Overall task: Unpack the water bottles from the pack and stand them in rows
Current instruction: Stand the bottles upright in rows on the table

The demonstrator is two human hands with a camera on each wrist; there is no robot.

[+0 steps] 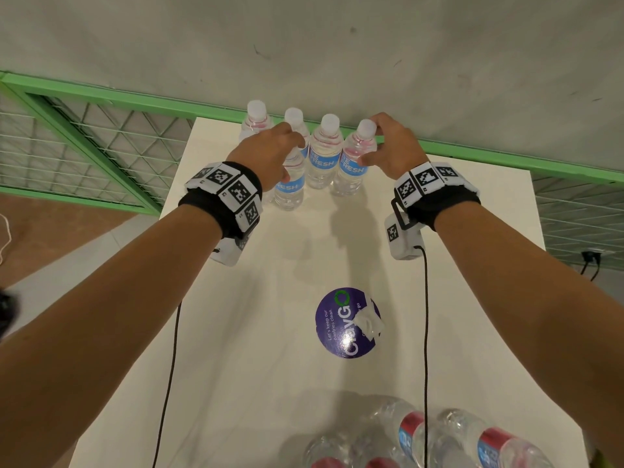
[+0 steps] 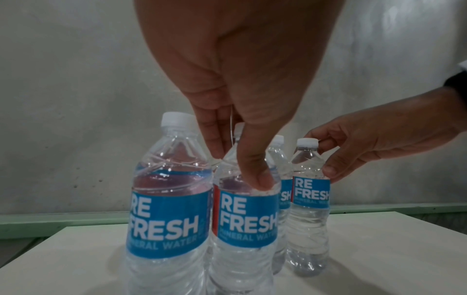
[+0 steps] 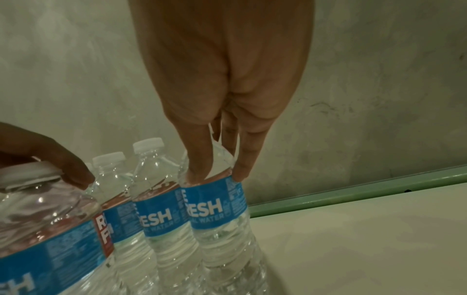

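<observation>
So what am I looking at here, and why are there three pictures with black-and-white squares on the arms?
It is a person, not a machine. The big picture comes from a camera on their head, looking down at a white table. The other two come from small cameras strapped to each wrist; the patterned squares are on those wristbands. The left hand grips a water bottle near its top, and the right hand grips the bottle at the right end. More bottles stand beside them, upright. Near the bottom edge lies the pack with bottles on their sides. A round purple sticker is on the table.
</observation>
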